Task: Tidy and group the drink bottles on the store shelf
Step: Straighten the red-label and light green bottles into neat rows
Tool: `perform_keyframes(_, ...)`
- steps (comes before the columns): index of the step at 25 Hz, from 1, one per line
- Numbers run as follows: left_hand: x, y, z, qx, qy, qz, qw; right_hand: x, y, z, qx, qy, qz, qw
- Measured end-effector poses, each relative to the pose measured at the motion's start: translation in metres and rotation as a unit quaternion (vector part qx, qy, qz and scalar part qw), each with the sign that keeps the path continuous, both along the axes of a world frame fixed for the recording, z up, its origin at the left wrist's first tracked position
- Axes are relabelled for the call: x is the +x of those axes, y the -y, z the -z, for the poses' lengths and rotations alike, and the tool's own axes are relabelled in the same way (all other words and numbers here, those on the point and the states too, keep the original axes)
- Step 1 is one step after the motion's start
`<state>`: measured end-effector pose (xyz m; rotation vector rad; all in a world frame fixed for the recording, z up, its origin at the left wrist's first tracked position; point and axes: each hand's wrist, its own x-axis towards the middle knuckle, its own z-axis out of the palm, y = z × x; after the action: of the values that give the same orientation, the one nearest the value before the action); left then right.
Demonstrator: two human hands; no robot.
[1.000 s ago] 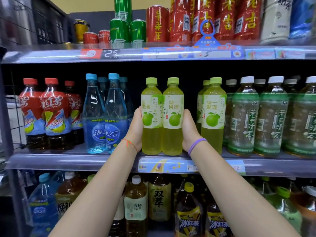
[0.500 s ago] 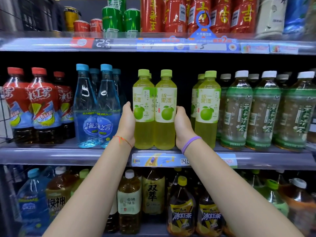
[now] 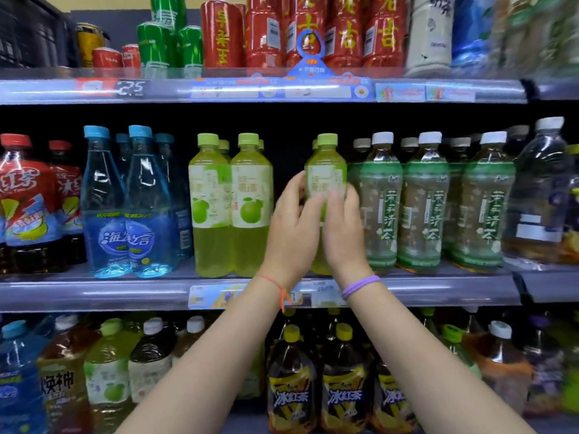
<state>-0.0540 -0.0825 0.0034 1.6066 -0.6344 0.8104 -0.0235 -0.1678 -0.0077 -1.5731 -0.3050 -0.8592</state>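
1. I see both hands on one green bottle (image 3: 327,170) on the middle shelf (image 3: 94,292)
2. Left hand (image 3: 291,233) and right hand (image 3: 343,233) each grasp its label
3. It stands apart from the green pair (image 3: 230,208), touching the tea bottles (image 3: 380,208)

A yellow-green apple drink bottle (image 3: 326,170) with a green cap stands upright on the middle shelf (image 3: 94,291), just beside the jasmine tea bottles (image 3: 424,202). Two same apple drink bottles (image 3: 230,205) stand touching, apart to its left.
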Motion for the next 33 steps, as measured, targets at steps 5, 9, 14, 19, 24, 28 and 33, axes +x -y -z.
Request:
perform_keyframes(5,0.035,0.015,-0.011,-0.145,-0.227,0.105,0.957,0.021,0.008,0.005,0.079,-0.153,-0.116,0.978)
perform_keyframes(9,0.037,0.017,-0.010,-0.148,-0.211,0.089,0.962,0.026,0.005,0.004,0.080,-0.196,-0.149,0.966)
perform_keyframes(14,0.027,0.006,-0.016,-0.181,-0.226,0.090,0.953,0.027,-0.006,0.007,0.070,-0.207,-0.174,0.960)
perform_keyframes(19,-0.011,0.006,-0.003,0.004,-0.139,-0.091,0.986,0.038,-0.002,-0.006,0.114,-0.224,-0.186,0.950)
perform_keyframes(24,-0.017,-0.055,-0.003,0.027,0.128,-0.458,0.879,0.047,-0.001,-0.009,0.177,-0.234,-0.233,0.927)
perform_keyframes(28,0.012,-0.087,0.010,0.055,-0.004,-0.445,0.894,0.041,-0.013,-0.010,0.170,-0.239,-0.230,0.928)
perform_keyframes(33,0.021,-0.095,0.021,0.047,0.022,-0.399,0.915,0.038,-0.033,-0.009,0.138,-0.225,-0.205,0.943)
